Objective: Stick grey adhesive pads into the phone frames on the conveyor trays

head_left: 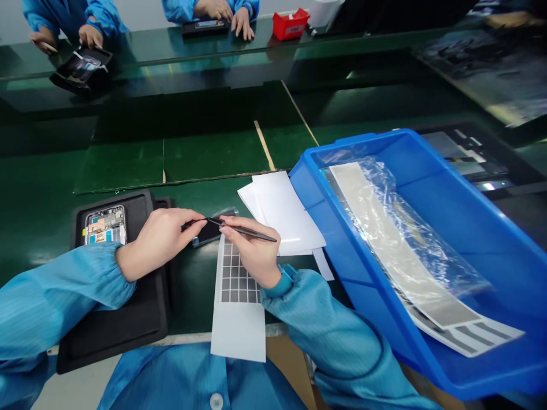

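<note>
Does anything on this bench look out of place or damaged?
Nothing looks spilled or clearly damaged. Slightly untidy, though: the sheet of dark squares and the black tray poke past the near edge of the table, and the white papers by the blue bin lie fanned out askew.

Fairly bright, even light up close; dim and smeared at the far right.
Light seems to fall from above, putting a pale sheen on the white sheets (284,202) and scattered glints on the clear plastic wrap (421,239). The green tabletop (43,171) gives back dull reflections and darkens toward its far side. The right hand (256,250) looks reasonably crisp, the dark clutter (474,65) blurs, and wide-angle distortion stretches the blue bin (523,239) toward the edge.
</note>
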A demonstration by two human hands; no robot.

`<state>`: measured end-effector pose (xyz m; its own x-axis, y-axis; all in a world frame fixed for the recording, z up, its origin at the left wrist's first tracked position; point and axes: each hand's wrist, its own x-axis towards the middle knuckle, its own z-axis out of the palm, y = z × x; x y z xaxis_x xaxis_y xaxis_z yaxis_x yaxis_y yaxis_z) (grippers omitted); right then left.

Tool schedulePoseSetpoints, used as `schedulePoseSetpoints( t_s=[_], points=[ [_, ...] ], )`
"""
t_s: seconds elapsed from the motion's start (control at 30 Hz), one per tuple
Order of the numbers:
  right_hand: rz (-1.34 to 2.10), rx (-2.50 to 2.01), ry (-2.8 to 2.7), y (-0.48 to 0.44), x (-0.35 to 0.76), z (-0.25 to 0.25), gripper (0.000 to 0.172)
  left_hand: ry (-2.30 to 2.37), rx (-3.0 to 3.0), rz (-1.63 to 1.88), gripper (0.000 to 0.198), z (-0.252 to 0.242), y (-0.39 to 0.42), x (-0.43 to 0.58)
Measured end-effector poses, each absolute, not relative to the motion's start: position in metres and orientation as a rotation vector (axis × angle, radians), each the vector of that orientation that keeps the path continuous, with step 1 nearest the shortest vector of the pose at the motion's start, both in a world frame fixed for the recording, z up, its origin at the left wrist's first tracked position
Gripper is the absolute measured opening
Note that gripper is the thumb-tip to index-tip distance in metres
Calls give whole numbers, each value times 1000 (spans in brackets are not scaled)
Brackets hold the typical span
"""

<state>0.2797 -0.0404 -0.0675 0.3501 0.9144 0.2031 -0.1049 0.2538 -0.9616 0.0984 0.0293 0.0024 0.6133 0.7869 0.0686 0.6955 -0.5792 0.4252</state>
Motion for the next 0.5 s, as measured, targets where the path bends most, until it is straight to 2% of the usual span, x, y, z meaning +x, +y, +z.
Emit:
schedulePoseSetpoints(
  t_s=[0.23,0.5],
  points=[
    [928,-1097,-884,-38,280,-69,14,1218,2535,319,25,0,28,99],
    [1003,-1057,-658,-24,286,-78,20,1297,2744,90,28,-3,25,105]
  ],
)
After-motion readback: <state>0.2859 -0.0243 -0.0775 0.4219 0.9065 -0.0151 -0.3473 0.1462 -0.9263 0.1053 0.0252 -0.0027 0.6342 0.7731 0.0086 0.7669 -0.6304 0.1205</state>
